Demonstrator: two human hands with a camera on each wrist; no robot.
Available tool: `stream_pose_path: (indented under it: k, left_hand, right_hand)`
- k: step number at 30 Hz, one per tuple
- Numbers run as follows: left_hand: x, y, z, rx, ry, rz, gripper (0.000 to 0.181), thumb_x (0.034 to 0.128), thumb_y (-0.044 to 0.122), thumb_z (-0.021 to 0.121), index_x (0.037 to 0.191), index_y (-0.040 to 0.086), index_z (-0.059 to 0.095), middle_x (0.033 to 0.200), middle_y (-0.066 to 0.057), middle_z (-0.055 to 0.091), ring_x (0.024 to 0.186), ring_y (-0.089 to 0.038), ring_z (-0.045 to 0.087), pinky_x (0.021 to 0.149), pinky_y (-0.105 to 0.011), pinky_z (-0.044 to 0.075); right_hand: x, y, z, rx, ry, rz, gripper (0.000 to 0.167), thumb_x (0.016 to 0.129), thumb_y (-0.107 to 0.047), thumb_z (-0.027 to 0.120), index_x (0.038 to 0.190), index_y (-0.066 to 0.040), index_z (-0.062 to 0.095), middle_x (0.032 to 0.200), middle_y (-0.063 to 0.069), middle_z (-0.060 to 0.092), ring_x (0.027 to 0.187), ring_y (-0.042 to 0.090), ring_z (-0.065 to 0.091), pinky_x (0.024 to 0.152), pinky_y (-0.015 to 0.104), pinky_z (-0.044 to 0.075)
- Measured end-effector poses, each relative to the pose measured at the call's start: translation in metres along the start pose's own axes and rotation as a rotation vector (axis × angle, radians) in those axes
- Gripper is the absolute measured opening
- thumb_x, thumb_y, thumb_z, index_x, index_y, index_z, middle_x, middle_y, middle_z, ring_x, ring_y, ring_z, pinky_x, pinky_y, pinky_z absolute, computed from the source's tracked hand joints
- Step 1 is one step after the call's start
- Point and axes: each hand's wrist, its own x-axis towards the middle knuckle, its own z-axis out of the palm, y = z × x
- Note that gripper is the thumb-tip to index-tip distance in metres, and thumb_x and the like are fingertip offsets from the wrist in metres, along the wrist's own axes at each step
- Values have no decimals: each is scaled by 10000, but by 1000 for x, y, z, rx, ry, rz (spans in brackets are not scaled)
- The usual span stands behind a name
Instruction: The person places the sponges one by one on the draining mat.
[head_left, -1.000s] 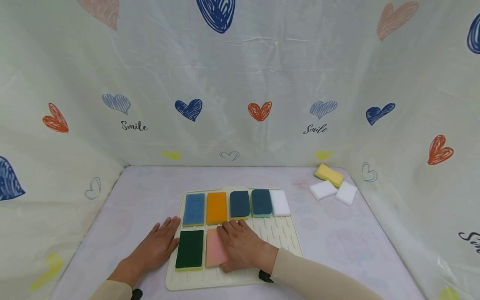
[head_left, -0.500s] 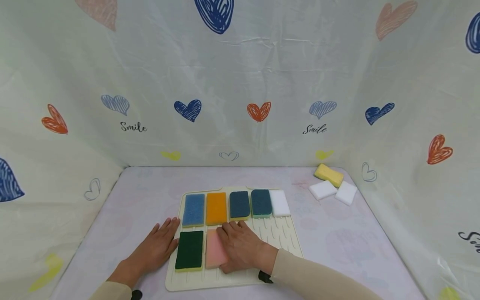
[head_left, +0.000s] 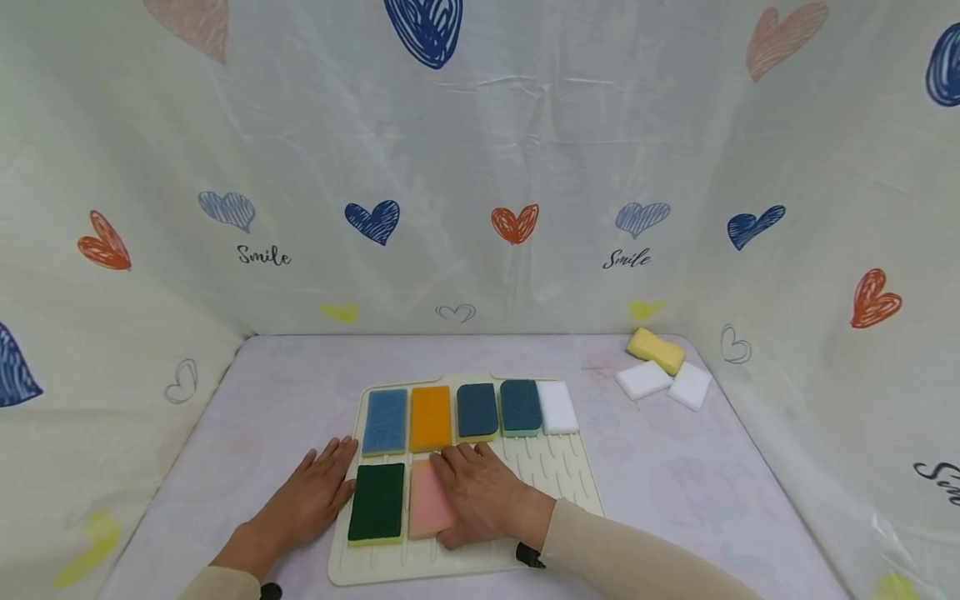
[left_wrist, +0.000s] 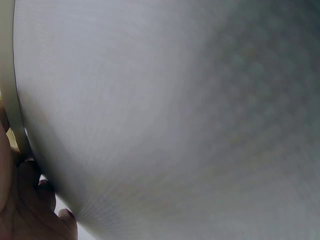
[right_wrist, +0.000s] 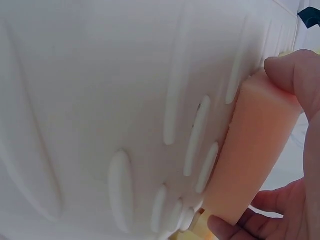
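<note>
A pink sponge [head_left: 429, 502] lies flat on the cream ribbed mat [head_left: 360, 571], and my right hand [head_left: 480, 496] grips it. In the right wrist view the thumb is at one end of the pink sponge [right_wrist: 252, 150] and the fingers at its other end. To its left lies a dark green sponge [head_left: 377, 502]. Flat beside the mat's left edge rests my left hand [head_left: 311, 496], fingers straight. A blurred grey surface fills most of the left wrist view, with part of the left hand [left_wrist: 35, 210] at the lower left.
Along the mat's far side lie a blue sponge [head_left: 386, 421], an orange one [head_left: 431, 418], two dark teal ones [head_left: 477, 410] [head_left: 521, 406] and a white one [head_left: 558, 407]. At the table's back right are a yellow sponge [head_left: 655, 350] and two white pads [head_left: 643, 380].
The head view has shifted very slightly. Both hands and the sponges hold their places on and beside the mat.
</note>
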Motion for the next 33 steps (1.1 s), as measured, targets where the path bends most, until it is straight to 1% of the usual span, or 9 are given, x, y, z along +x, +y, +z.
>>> stream_pose_path:
  k: [3, 9, 12, 16, 20, 24, 29, 31, 33]
  left_hand:
    - [0, 1, 0, -2, 0, 3, 666, 1112, 347, 536, 1632, -19, 338, 1659, -235, 399, 1549, -461, 345, 1230, -678, 277]
    - [-1, -1, 0, -9, 6, 7, 664, 1113, 351, 531, 1630, -22, 343, 1657, -228, 406, 1548, -460, 347, 1235, -673, 276]
    - [-1, -2, 0, -18, 8, 6, 662, 1114, 348, 530, 1630, -22, 343, 1658, -227, 404, 1549, -460, 344, 1237, -672, 270]
    - [0, -1, 0, -24, -4, 4, 666, 1114, 347, 530, 1636, -14, 332, 1664, -226, 395, 1553, -458, 339, 1238, -673, 266]
    - [0, -1, 0, -29, -3, 7, 669, 1114, 350, 528, 1638, -15, 329, 1663, -225, 397, 1551, -455, 344, 1235, -676, 271]
    - [0, -2, 2, -32, 18, 13, 667, 1110, 349, 535, 1630, -21, 342, 1656, -225, 409, 1546, -455, 353, 1231, -675, 277]
    - [0, -1, 2, -18, 18, 9, 664, 1112, 353, 536, 1628, -20, 348, 1655, -225, 412, 1545, -454, 355, 1232, -670, 277]
    - [0, -1, 1, -12, 13, 5, 667, 1112, 357, 535, 1631, -16, 344, 1659, -221, 407, 1549, -449, 351, 1235, -667, 275]
    - [0, 0, 1, -10, 11, 3, 665, 1112, 352, 536, 1632, -15, 344, 1660, -220, 406, 1551, -446, 351, 1237, -665, 275]
  right_hand:
    - [-1, 0, -2, 9, -12, 4, 1023, 855, -797, 626, 1570, -100, 404, 1462, 64, 548, 1235, 197, 549, 955, 350, 470]
    - [-4, 0, -12, 2, -56, -4, 1080, 878, -829, 575, 1632, -92, 344, 1601, 84, 469, 1408, 224, 502, 1091, 409, 467]
    - [-9, 4, -20, -2, -34, -8, 1077, 880, -831, 576, 1634, -95, 351, 1619, 73, 460, 1432, 227, 500, 1121, 430, 468]
    - [-20, 19, -34, -14, 57, 7, 1080, 869, -823, 623, 1622, -85, 386, 1610, 81, 486, 1421, 239, 529, 1121, 447, 483]
    - [-37, 48, -47, -62, 177, 52, 1091, 863, -786, 682, 1603, -29, 416, 1578, 141, 518, 1398, 288, 551, 1113, 482, 488]
    - [-52, 84, -54, -107, 285, 133, 1060, 851, -722, 752, 1552, 17, 461, 1509, 183, 555, 1342, 329, 577, 1071, 517, 505]
    - [-74, 132, -48, -162, 393, 246, 1069, 790, -643, 852, 1489, 81, 490, 1435, 247, 590, 1303, 392, 596, 1024, 576, 519]
    - [-83, 152, -43, -177, 418, 287, 1071, 779, -610, 875, 1475, 109, 492, 1413, 278, 597, 1293, 423, 597, 1024, 605, 513]
    - [-93, 172, -38, -194, 419, 335, 1068, 780, -584, 883, 1470, 128, 488, 1403, 300, 596, 1289, 445, 593, 1027, 626, 504]
